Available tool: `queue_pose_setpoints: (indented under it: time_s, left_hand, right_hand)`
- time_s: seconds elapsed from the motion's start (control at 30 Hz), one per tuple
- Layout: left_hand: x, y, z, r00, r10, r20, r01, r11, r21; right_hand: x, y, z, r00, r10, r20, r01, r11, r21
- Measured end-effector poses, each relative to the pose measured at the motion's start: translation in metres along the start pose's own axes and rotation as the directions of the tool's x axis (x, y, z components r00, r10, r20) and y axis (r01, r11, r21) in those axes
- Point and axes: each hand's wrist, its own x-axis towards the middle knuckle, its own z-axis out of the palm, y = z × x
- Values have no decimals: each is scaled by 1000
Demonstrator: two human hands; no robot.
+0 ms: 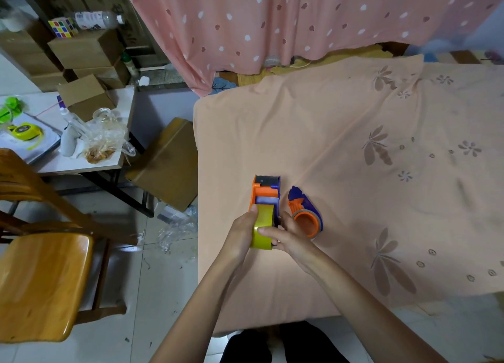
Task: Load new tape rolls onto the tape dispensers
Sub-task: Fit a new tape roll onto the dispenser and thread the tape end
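Both my hands close on the yellow tape roll (262, 227), left hand (241, 233) on its left side, right hand (285, 236) across its face. It sits in the orange dispenser (266, 193) near the bed's left edge, toward the near side. Seating looks under way; leader unthreaded, I judge. Dispenser's long axis runs away from me, cutter at the far end. Second dispenser (306, 212) just right, its hub bare.

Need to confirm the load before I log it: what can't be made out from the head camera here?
- Hub inside the orange and blue plastic tape dispenser: hidden by the yellowish tape roll and both hands.
- Roll's loose end: covered by fingers.
- Second orange and blue dispenser: cutter too small.
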Motion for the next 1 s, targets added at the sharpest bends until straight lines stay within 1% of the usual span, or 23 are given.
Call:
queue_pose_setpoints:
  time_s: [0.13,0.2,0.3,0.37,0.47,0.53,0.6,0.73,0.87,1.0]
  left_hand:
    - [-1,-2,-1,999,35,24,-32,993,-116]
    - [-2,-3,-3,997,58,53,-47,983,-177]
    - [-1,-4,-5,996,67,53,-53,974,-219]
    - [-1,-3,-4,997,75,27,-69,981,-179]
    - [-1,0,-2,995,101,-16,-102,994,-40]
    - [-1,-1,1,995,100,-29,-100,995,-4]
    - [-1,-1,1,995,86,-52,-86,996,-9]
    - [-4,-3,4,993,112,-28,-113,993,-36]
    - [-9,0,8,992,124,-20,-125,978,-168]
    - [-8,1,7,993,116,-21,-117,962,-247]
  right_hand:
    - [5,-2,7,995,32,-90,-31,999,17]
    - [7,-3,9,993,46,-113,-43,999,24]
    - [10,-6,12,988,64,-139,-63,998,14]
    - [11,-7,12,987,75,-141,-73,997,15]
    - [10,-9,11,991,84,-100,-78,995,60]
    - [7,-11,9,994,75,-78,-70,996,54]
    - [4,-11,5,998,39,-57,-38,999,17]
    - [-4,-16,2,995,-90,-44,87,995,-56]
    - [-12,-21,6,964,-251,-82,249,968,-36]
    - [-14,-21,6,956,-285,-68,272,950,-151]
